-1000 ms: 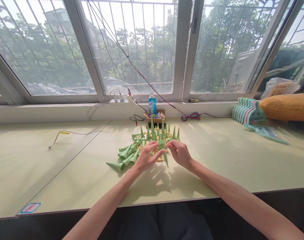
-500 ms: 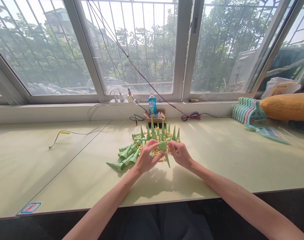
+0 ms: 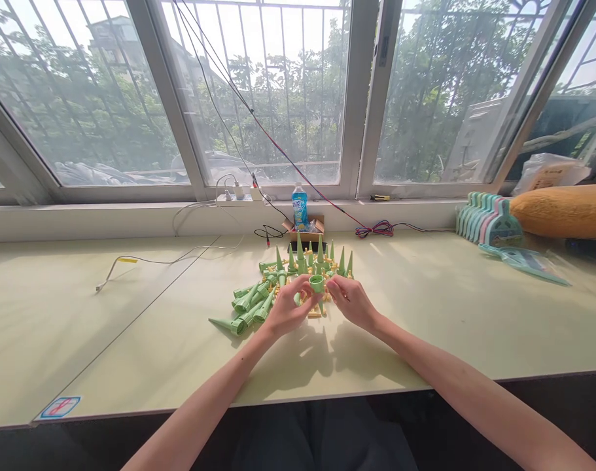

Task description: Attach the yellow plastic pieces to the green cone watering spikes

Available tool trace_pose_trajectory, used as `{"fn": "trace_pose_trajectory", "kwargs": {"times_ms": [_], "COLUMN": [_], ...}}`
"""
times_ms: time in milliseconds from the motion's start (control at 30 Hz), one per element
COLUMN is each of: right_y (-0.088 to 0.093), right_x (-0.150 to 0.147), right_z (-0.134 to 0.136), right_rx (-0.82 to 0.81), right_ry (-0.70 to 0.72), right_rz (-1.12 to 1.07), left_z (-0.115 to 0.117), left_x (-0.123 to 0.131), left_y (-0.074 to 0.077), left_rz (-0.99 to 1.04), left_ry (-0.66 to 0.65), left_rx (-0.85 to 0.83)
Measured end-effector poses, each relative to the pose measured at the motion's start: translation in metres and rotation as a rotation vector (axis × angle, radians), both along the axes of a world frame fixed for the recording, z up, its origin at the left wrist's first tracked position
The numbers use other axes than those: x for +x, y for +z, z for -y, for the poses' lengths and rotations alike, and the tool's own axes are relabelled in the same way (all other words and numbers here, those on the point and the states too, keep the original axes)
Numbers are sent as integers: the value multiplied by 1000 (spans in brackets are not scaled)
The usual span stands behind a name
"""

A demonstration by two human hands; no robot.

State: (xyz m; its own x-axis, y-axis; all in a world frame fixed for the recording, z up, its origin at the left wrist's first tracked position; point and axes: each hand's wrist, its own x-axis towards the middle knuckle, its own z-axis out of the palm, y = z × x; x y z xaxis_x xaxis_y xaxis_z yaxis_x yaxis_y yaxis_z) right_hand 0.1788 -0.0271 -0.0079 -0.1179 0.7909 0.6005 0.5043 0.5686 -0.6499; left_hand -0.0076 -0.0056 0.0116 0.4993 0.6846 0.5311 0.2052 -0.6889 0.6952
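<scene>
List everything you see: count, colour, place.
Table: one, pale yellow, foreground
Windows: several, grey, behind
Cones: many, green, centre
Held cone: one, green, centre
Small pieces: many, yellow, among cones
Box: one, brown, behind cones
Bottle: one, blue, at box
Cables: several, black, red, pale, rear
Plugs: several, white, rear left
Plastic pieces: several, teal, pink, right
Soft roll: one, orange, far right
Sticker: one, blue, red, near left
Left hand: one, bare, on held cone
Right hand: one, bare, beside held cone
</scene>
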Motion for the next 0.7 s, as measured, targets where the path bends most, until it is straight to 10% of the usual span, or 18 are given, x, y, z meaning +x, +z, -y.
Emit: {"fn": "trace_pose_trajectory", "kwargs": {"times_ms": [333, 700], "right_y": [3, -2], "right_x": [2, -1], "right_z": [1, 1], "right_rx": [4, -199], "right_ry": [50, 195], "right_rz": [12, -218], "left_z": [-2, -6], "left_x": [0, 0], "left_y": [0, -10], "left_rz": [43, -38], "left_ry": [4, 115], "left_rx": [-38, 301]}}
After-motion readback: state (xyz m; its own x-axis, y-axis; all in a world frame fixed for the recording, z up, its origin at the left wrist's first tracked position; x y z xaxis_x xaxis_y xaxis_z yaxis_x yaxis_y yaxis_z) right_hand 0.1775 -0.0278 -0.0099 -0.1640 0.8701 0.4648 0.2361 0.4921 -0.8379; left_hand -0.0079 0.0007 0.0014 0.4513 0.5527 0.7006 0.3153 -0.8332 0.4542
